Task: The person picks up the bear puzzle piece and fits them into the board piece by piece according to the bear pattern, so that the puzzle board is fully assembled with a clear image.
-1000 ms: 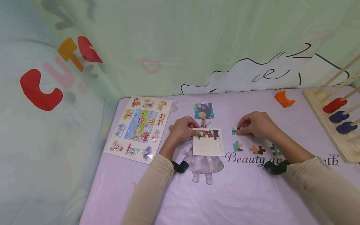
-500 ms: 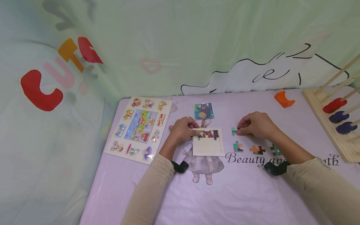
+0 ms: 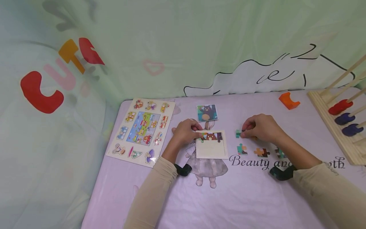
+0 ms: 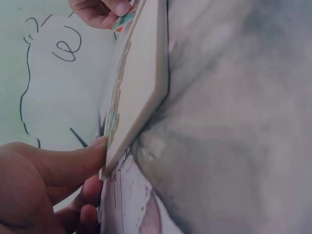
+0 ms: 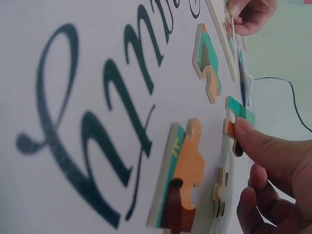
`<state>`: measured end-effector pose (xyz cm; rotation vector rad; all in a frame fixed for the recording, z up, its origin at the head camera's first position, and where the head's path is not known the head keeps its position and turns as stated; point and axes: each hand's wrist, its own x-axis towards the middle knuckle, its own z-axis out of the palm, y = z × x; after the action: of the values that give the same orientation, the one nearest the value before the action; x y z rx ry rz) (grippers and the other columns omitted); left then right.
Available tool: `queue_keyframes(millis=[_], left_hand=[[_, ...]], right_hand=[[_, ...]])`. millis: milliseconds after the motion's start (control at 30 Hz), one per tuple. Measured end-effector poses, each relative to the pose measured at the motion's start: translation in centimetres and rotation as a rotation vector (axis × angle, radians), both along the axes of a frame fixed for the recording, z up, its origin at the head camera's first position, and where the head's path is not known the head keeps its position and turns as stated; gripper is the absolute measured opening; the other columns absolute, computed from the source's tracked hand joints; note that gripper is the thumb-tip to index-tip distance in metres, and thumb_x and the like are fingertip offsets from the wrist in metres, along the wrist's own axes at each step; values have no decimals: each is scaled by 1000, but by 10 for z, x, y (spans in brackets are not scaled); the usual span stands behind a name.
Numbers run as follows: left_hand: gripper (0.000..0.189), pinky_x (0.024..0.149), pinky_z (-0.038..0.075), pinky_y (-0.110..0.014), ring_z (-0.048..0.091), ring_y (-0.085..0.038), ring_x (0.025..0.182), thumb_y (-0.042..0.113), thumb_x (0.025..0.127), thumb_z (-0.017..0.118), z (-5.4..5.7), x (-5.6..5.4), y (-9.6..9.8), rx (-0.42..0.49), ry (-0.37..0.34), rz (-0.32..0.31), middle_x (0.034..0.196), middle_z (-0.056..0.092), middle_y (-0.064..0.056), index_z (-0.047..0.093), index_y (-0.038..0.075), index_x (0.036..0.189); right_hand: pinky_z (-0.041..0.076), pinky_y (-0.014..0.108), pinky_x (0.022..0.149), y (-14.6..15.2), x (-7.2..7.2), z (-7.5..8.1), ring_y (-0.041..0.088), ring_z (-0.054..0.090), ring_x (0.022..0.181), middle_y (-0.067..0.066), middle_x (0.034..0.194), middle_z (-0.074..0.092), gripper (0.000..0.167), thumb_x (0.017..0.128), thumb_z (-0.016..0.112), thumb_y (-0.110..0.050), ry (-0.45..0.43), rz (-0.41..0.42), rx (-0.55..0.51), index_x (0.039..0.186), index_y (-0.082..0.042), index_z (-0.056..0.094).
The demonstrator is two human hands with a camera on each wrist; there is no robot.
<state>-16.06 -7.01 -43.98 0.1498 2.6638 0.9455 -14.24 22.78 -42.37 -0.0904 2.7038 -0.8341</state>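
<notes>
A square wooden puzzle board lies on the table, its top row filled with bear-picture pieces and the lower part bare wood. My left hand grips its upper left corner, thumb on top and fingers at the edge. To the right, my right hand pinches a green jigsaw piece; the forefinger is hidden behind it in the right wrist view. Other loose pieces lie near that hand: a green-and-orange one, an orange-and-brown one and a teal one partly behind the wrist. Another is mostly covered by the hand.
Behind the board lies a bear picture card. A vehicle puzzle board is at the left. An orange block sits at the back, and a wooden frame with pegs stands at the far right. Fabric hangs behind the table.
My right hand and the pinched jigsaw piece have shifted very slightly to the right. The left hand keeps its place on the puzzle board.
</notes>
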Motion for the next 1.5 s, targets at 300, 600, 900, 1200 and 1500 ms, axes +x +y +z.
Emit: queue_keyframes(millis=[300, 600, 900, 1200, 1500], left_hand=[[13, 83, 28, -44, 56, -11, 87, 27, 84, 84, 1, -2, -1, -33, -7, -16, 88, 61, 8, 76, 27, 94], [14, 83, 28, -43, 56, -10, 86, 29, 83, 85, 0, -2, -1, -36, -3, -13, 87, 62, 9, 76, 28, 93], [14, 83, 27, -44, 56, -10, 86, 28, 82, 86, 0, -1, -2, -14, 4, -16, 86, 61, 8, 76, 27, 91], [12, 83, 27, -44, 55, -10, 87, 26, 84, 84, 1, -1, -2, -7, -1, -16, 87, 60, 8, 76, 27, 92], [12, 83, 27, -44, 55, -10, 86, 27, 83, 85, 1, -1, -2, -16, -1, -13, 86, 60, 8, 76, 27, 92]], right_hand=[[42, 30, 60, 2, 1, 8, 24, 52, 80, 4, 77, 61, 20, 87, 82, -27, 24, 48, 4, 91, -10, 72], [46, 29, 58, -6, 1, 12, 22, 55, 76, 4, 80, 62, 21, 88, 81, -31, 0, 67, -31, 94, -14, 70], [48, 32, 71, -23, 2, 13, 24, 56, 88, 2, 85, 69, 15, 91, 78, -27, -10, 90, -81, 96, -15, 71], [57, 30, 68, -39, 6, 10, 22, 64, 79, 5, 87, 68, 13, 93, 76, -23, -60, 118, -217, 100, -13, 71], [52, 30, 77, -49, 8, 9, 22, 60, 89, 5, 93, 67, 14, 95, 74, -24, -27, 133, -214, 104, -14, 72]])
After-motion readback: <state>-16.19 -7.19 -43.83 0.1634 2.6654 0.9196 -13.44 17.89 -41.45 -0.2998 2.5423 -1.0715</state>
